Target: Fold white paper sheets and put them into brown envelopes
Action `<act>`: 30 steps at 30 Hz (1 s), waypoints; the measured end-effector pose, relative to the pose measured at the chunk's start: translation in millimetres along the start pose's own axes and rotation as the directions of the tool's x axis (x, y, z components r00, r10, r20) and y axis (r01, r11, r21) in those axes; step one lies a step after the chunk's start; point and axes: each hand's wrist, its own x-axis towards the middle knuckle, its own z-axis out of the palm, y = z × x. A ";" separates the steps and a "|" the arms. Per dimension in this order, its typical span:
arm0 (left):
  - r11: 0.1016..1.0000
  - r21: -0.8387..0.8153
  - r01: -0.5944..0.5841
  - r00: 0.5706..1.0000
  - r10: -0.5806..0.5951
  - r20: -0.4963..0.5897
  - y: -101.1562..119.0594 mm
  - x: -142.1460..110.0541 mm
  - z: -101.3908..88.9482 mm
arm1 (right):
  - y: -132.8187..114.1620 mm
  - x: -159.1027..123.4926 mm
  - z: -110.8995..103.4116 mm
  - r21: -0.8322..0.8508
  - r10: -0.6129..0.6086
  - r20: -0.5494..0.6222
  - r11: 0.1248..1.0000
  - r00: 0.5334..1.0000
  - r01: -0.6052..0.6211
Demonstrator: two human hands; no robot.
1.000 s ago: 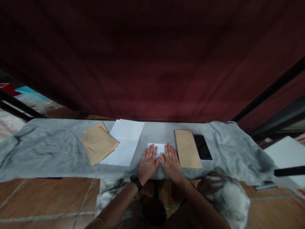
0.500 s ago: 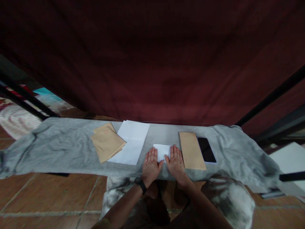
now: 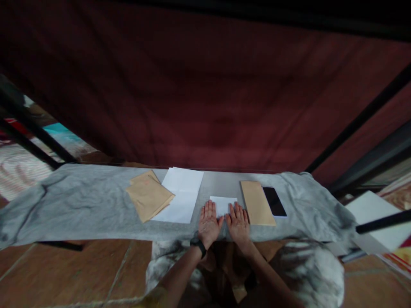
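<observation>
A small folded piece of white paper (image 3: 224, 205) lies flat on the grey cloth, partly covered by my hands. My left hand (image 3: 209, 223) rests flat on its left side, fingers stretched out and pointing away from me. On the opposite side my right hand (image 3: 238, 223) lies flat too, fingers extended, with its outer edge close to a brown envelope (image 3: 257, 203). The two thumbs point toward each other near the paper's front edge. Neither hand grips anything.
Larger white sheets (image 3: 183, 196) lie to the left, overlapped by several brown envelopes (image 3: 149, 197). A dark phone (image 3: 274, 202) sits right of the single envelope. Grey cloth (image 3: 96, 201) covers the narrow table. Behind hangs a dark red curtain (image 3: 205, 107), with black bars at both sides.
The camera view has shifted a little. Both hands stay flat at the folded paper, having slid slightly apart and toward its sides, so more of it shows between them.
</observation>
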 end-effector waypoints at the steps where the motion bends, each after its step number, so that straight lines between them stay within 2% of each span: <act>1: 1.000 -0.004 0.002 1.000 -0.002 0.006 -0.3 0.2 0.1 | -1.2 -0.5 -1.1 -0.009 0.008 -0.003 1.000 1.000 -0.008; 7: 0.999 -0.025 -0.023 1.000 0.023 -0.005 -6.0 -5.3 2.5 | -2.0 0.0 -0.2 -0.031 -0.002 -0.051 1.000 0.999 0.000; 10: 0.998 -0.043 -0.042 0.999 0.042 -0.021 -1.7 -4.1 1.0 | -1.3 -1.8 1.4 -0.020 -0.010 -0.066 1.000 0.998 0.008; 14: 0.978 -0.110 -0.179 0.984 0.180 -0.002 16.0 13.0 -0.6 | -1.6 -4.0 0.4 0.007 -0.002 -0.062 1.000 0.998 0.003; 17: 0.974 -0.133 -0.182 0.981 0.189 0.049 22.5 28.2 1.6 | -1.4 -4.6 -0.8 0.007 -0.002 -0.055 1.000 0.998 0.003; 20: 0.979 -0.101 -0.176 0.981 0.183 0.067 14.6 34.8 4.4 | 0.6 -6.6 0.6 0.011 -0.023 -0.053 1.000 0.998 0.023; 25: 0.987 -0.037 -0.157 0.987 0.158 0.023 -6.1 29.5 9.4 | 3.6 -8.8 7.1 0.036 -0.018 -0.086 0.999 0.996 0.021; 28: 0.992 -0.030 -0.121 0.993 0.121 0.010 -9.7 26.8 11.3 | -4.9 -2.1 4.2 0.077 -0.001 -0.095 0.997 0.995 0.008; 30: 0.992 -0.030 -0.121 0.992 0.121 0.019 -9.6 26.7 10.7 | -15.7 5.8 -1.3 0.122 -0.034 -0.049 0.992 0.998 0.040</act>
